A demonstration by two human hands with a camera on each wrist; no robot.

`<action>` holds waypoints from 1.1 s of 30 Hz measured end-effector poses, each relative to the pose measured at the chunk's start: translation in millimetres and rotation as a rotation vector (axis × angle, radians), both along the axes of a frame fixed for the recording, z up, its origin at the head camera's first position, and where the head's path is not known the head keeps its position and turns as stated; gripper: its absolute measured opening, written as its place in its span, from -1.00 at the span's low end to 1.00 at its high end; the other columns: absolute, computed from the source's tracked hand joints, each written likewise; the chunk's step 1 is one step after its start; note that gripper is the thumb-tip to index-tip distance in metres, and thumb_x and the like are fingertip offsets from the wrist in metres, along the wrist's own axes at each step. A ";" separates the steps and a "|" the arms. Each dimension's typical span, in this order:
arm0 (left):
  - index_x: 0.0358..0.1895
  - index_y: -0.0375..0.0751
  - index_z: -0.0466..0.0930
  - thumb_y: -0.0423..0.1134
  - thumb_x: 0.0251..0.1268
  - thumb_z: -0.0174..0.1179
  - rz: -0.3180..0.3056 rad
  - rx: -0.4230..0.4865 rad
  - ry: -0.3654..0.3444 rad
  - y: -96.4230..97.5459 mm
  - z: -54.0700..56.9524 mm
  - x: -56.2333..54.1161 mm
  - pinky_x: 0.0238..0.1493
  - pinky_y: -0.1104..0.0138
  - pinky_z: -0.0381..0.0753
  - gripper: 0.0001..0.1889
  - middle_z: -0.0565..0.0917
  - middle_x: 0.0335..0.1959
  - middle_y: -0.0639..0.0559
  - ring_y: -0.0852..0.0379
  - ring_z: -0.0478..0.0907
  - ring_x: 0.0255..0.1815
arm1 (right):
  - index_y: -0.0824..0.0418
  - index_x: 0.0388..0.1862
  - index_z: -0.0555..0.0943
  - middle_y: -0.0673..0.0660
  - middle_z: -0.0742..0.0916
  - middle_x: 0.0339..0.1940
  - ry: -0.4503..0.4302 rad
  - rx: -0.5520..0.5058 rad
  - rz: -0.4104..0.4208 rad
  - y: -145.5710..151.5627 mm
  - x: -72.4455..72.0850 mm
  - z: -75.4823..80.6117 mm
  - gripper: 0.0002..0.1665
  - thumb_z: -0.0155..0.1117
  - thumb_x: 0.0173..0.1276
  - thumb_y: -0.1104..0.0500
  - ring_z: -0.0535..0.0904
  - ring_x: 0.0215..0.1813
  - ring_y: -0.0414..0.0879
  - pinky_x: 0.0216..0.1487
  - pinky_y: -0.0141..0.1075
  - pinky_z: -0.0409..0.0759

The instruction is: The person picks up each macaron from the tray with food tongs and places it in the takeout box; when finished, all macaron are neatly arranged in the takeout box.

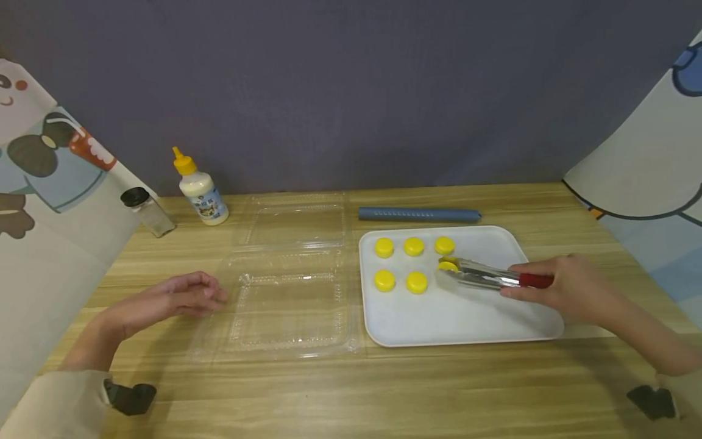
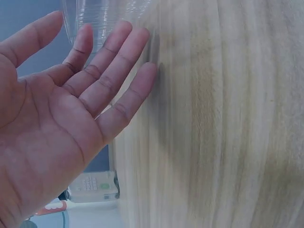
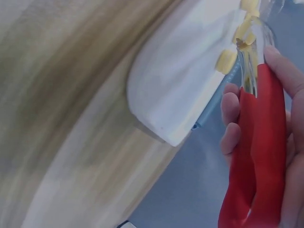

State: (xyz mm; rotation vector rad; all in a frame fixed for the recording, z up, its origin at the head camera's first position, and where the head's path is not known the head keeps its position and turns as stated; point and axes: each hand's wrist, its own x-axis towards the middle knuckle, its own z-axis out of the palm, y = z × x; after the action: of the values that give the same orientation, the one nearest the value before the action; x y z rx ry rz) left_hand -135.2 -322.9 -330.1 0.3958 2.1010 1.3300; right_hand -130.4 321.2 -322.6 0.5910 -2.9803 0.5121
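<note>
My right hand (image 1: 576, 286) grips metal tongs (image 1: 488, 275) with red handles, also seen in the right wrist view as red-handled tongs (image 3: 268, 137). The tips of the tongs are around a small round yellow piece (image 1: 448, 266), which looks like a macaron, over the white tray (image 1: 466, 323). Several more yellow pieces (image 1: 416, 282) sit in two rows on the tray. My left hand (image 1: 164, 299) holds nothing, its fingers loosely extended beside the left edge of an opened clear plastic container (image 1: 290, 347). In the left wrist view the palm of the left hand (image 2: 61, 109) shows.
A squeeze bottle (image 1: 205, 198) with a yellow cap and a small black-lidded jar (image 1: 150, 213) stand at the back left. Behind the tray lies a long blue-grey bar-shaped object (image 1: 419, 214). A dark curtain (image 1: 351, 97) hangs along the back of the wooden table (image 1: 351, 390).
</note>
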 end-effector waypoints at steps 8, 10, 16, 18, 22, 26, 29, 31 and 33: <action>0.24 -0.46 0.34 -0.18 0.70 -0.14 -0.004 -0.039 0.013 3.2 2.4 -0.1 0.15 0.35 0.59 -0.63 0.53 0.24 -0.30 0.17 0.59 0.19 | 0.26 -0.05 0.79 -0.24 0.48 -0.82 0.023 -0.010 0.013 -8.2 -3.0 16.8 -0.49 0.60 0.16 -0.06 0.21 -0.67 -0.31 -0.65 -0.39 0.20; 0.23 -0.46 0.34 -0.19 0.70 -0.15 -0.011 -0.032 0.022 2.8 2.7 -0.7 0.15 0.36 0.59 -0.63 0.53 0.24 -0.31 0.18 0.59 0.19 | 0.25 -0.04 0.79 -0.17 0.62 -0.72 0.013 -0.020 0.024 -12.9 -5.2 21.4 -0.50 0.59 0.18 -0.07 0.18 -0.69 -0.31 -0.66 -0.38 0.18; 0.20 -0.46 0.35 -0.20 0.70 -0.16 -0.030 -0.021 0.011 0.8 2.0 -4.1 0.15 0.40 0.58 -0.65 0.54 0.26 -0.30 0.21 0.59 0.20 | 0.24 -0.02 0.79 -0.07 0.74 -0.52 0.012 -0.017 0.075 -33.6 -13.1 37.3 -0.49 0.59 0.18 -0.07 0.13 -0.71 -0.29 -0.67 -0.37 0.17; 0.19 -0.45 0.37 -0.20 0.70 -0.16 -0.038 -0.020 0.018 0.5 2.0 -5.2 0.15 0.40 0.57 -0.66 0.55 0.25 -0.29 0.20 0.59 0.19 | 0.22 0.00 0.79 -0.16 0.60 -0.67 0.006 -0.004 0.074 -42.2 -14.5 43.5 -0.47 0.58 0.17 -0.09 0.13 -0.70 -0.28 -0.65 -0.38 0.17; 0.17 -0.44 0.39 -0.21 0.70 -0.16 -0.046 -0.021 0.035 1.4 3.2 -5.7 0.15 0.41 0.57 -0.67 0.56 0.25 -0.30 0.20 0.59 0.19 | 0.19 0.07 0.77 -0.17 0.37 -0.80 -0.029 0.031 0.063 -61.9 -16.6 57.4 -0.41 0.54 0.20 -0.17 0.12 -0.67 -0.24 -0.62 -0.36 0.14; 0.16 -0.43 0.40 -0.21 0.69 -0.15 -0.045 -0.021 0.027 1.8 3.1 -5.3 0.16 0.42 0.55 -0.68 0.55 0.27 -0.31 0.22 0.58 0.20 | 0.18 0.09 0.76 -0.11 0.24 -0.82 -0.057 0.035 0.092 -85.8 -19.6 66.5 -0.36 0.51 0.21 -0.24 0.09 -0.67 -0.22 -0.59 -0.33 0.12; 0.14 -0.43 0.40 -0.23 0.69 -0.16 -0.055 -0.012 0.035 1.0 2.4 -4.9 0.17 0.42 0.55 -0.70 0.53 0.28 -0.33 0.22 0.58 0.20 | 0.16 0.08 0.77 -0.11 0.24 -0.83 -0.057 0.033 0.132 -105.5 -22.6 70.7 -0.34 0.50 0.21 -0.28 0.08 -0.68 -0.21 -0.57 -0.32 0.13; 0.12 -0.43 0.40 -0.24 0.69 -0.17 -0.065 -0.006 0.048 0.6 1.8 -5.0 0.18 0.42 0.54 -0.71 0.53 0.28 -0.34 0.22 0.58 0.21 | 0.15 0.08 0.77 -0.10 0.27 -0.83 -0.060 0.036 0.160 -118.7 -24.6 73.0 -0.34 0.48 0.21 -0.29 0.09 -0.68 -0.21 -0.56 -0.31 0.12; 0.11 -0.43 0.40 -0.25 0.69 -0.17 -0.072 0.001 0.060 1.0 1.4 -5.6 0.18 0.42 0.54 -0.72 0.53 0.28 -0.35 0.21 0.58 0.21 | 0.15 0.09 0.76 -0.09 0.29 -0.83 -0.061 0.037 0.185 -131.1 -26.0 75.1 -0.34 0.48 0.22 -0.29 0.10 -0.67 -0.20 -0.57 -0.32 0.10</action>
State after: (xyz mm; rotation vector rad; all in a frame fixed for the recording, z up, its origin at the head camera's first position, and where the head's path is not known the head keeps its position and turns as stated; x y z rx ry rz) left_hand -140.8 -322.0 -328.7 0.5130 2.1148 1.2924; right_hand -156.4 190.1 -247.5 0.8765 -3.0142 0.4965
